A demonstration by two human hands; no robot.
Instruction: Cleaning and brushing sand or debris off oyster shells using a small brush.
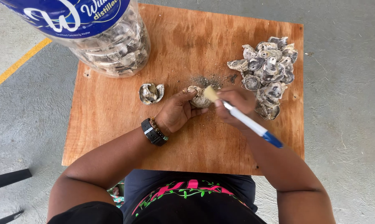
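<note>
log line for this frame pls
left hand: holds shell | right hand: holds brush, bristles at shell | shell pile: right | jar: upper-left

The plastic jug [100,33] is cut off at the top edge; fingers [187,93] hide part of the shell [200,99].

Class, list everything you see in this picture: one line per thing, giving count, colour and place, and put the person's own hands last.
wooden board: one, reddish brown, centre, on the concrete floor
plastic jug: one, clear with blue label, shells inside, board's top left
shell pile: many, grey-white, board's right
loose shell: one, grey, left of the hands
grit: dark specks, above the hands
yellow line: one, floor at left
held shell: one, grey
brush: one, white and blue handle
left hand: grips held shell
right hand: grips brush
</note>
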